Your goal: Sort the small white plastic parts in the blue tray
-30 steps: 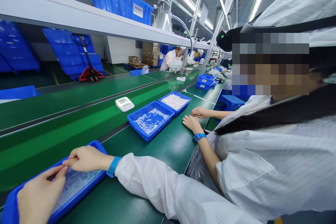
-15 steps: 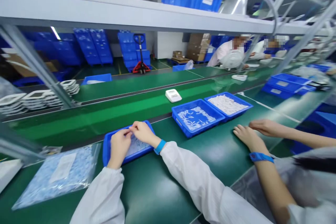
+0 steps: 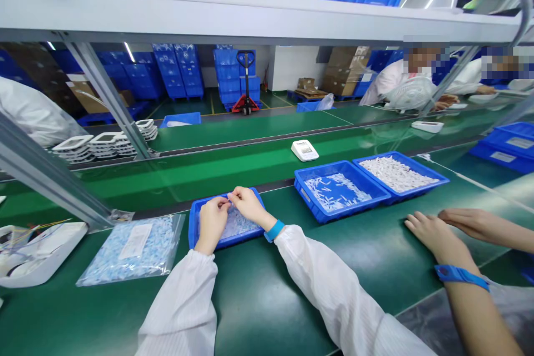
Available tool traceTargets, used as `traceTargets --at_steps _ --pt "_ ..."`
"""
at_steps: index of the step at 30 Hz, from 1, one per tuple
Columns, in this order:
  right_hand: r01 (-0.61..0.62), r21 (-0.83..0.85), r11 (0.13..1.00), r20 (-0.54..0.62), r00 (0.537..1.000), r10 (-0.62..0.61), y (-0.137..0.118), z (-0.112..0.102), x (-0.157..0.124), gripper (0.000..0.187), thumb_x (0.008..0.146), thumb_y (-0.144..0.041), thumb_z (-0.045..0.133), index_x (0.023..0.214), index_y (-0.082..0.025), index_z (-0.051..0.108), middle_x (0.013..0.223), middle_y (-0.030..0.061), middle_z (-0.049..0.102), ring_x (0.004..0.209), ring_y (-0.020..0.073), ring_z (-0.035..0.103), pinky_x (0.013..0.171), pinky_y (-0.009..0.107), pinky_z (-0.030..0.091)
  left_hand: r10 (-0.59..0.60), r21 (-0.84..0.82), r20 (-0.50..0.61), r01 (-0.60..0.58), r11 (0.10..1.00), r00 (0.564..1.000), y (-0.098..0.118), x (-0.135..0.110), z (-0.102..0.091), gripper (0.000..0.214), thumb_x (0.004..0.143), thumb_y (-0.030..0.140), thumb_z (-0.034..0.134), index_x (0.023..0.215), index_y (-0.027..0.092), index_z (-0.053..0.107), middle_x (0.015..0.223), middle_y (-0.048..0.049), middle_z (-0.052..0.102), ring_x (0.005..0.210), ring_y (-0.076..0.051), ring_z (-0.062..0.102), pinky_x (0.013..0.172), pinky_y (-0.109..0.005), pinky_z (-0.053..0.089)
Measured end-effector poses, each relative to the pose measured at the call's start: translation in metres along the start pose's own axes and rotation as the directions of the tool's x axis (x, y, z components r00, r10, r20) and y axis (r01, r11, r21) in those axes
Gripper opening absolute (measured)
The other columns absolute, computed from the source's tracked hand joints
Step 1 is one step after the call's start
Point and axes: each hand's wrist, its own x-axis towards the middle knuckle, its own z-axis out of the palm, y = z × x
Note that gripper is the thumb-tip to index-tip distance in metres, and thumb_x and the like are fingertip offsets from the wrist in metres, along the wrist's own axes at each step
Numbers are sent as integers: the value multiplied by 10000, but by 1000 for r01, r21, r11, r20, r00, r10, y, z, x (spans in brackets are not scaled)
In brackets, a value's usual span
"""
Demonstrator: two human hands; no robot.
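My left hand point(image 3: 212, 221) and my right hand point(image 3: 248, 205) meet over a small blue tray point(image 3: 194, 229) of small pale parts on the green bench. The fingertips of both hands pinch together at one tiny piece that I cannot make out. A blue band point(image 3: 273, 231) sits on my right wrist, and both arms wear white sleeves. A clear bag of small blue-white parts point(image 3: 133, 248) lies just left of the tray.
Two larger blue trays of white parts point(image 3: 340, 192) point(image 3: 400, 173) stand to the right. A co-worker's hands point(image 3: 434, 232) rest flat on the bench at the right. A white device point(image 3: 304, 150) lies on the conveyor. A white tray with wires point(image 3: 35, 250) sits far left.
The view has swung left, away from the co-worker beside me. My hands have stayed pinched together over the small blue tray.
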Motion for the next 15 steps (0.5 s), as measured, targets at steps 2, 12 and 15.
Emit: traceTargets --at_steps 2,12,15 --pt "-15 18 1000 2 1000 15 0 0 1 249 861 -268 506 631 -174 515 576 -33 525 546 93 457 512 194 310 -2 -49 -21 1 999 1000 -2 0 1 116 777 207 559 809 167 662 813 -58 715 760 -174 652 725 -265 462" --pt "-19 93 995 0 1000 19 2 1 2 245 851 -277 511 629 -173 512 573 -38 519 549 94 456 529 197 327 47 -129 33 -42 991 998 -2 -1 2 201 815 187 468 922 166 637 808 -53 709 739 -165 657 686 -255 468" --pt "-22 122 992 -24 999 25 3 1 3 238 845 -274 515 630 -174 507 568 -42 509 547 96 450 527 202 321 51 -98 31 -48 994 998 -4 0 3 182 818 203 469 844 168 645 791 -57 703 717 -171 653 678 -263 466"
